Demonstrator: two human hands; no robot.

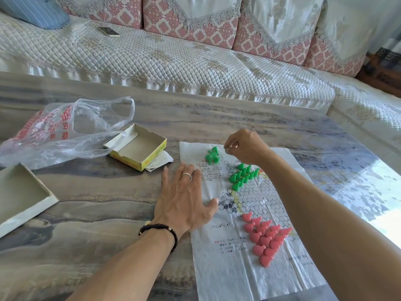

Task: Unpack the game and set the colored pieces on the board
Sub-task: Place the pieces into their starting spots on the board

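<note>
A person's left hand (pixel 184 198) is lying flat, fingers spread, pressing the near-left edge of the thin game board (pixel 245 268) on the counter (pixel 86 213). The right hand (pixel 245 146) is hovering past it, fingertips curled together; whether they are pinching a piece is too small to tell. Just left of it, loose green pieces (pixel 212 155) are lying in a heap. Below its wrist, standing green pieces (pixel 243 175) are filling one corner. Pink pieces (pixel 265 237) are sitting nearer, partly cut off by the right forearm.

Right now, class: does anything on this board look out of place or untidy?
Yes. A small heap of green pieces lies tumbled at the paper board's far edge, outside the printed grid, while the other green pieces and the pink pieces stand in neat groups.
</note>
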